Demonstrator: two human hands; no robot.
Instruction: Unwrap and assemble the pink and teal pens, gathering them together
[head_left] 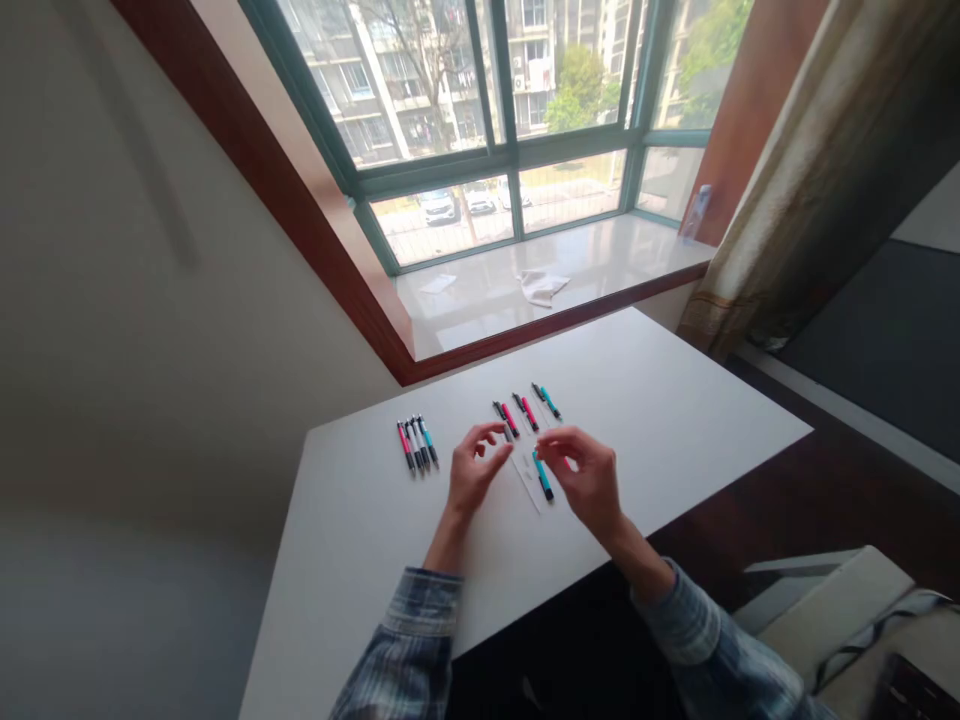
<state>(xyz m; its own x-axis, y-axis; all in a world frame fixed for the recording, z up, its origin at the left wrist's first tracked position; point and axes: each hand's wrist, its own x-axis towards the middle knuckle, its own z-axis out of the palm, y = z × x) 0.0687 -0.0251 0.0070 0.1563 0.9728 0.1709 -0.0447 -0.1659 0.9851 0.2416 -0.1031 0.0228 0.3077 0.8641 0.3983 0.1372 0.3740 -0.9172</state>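
Observation:
My left hand (472,467) hovers over the table with thumb and index finger curved and apart, near a dark pen part (508,434). My right hand (586,472) is closed, its thumb and fingertips pinched together; anything between them is too small to make out. Below and between the hands lies a teal pen barrel (543,478) with a black end. A thin white refill (526,487) slants beside it, along with small pale bits (527,467). Part of a pink piece (568,464) shows behind my right hand.
Past my hands lie pink pen barrels (529,412) with black parts and a teal barrel (550,402). Several whole pens (417,444) form a row on the left of the white table (352,560). A windowsill (480,310) holds a crumpled cloth (542,287); a curtain (757,200) hangs right.

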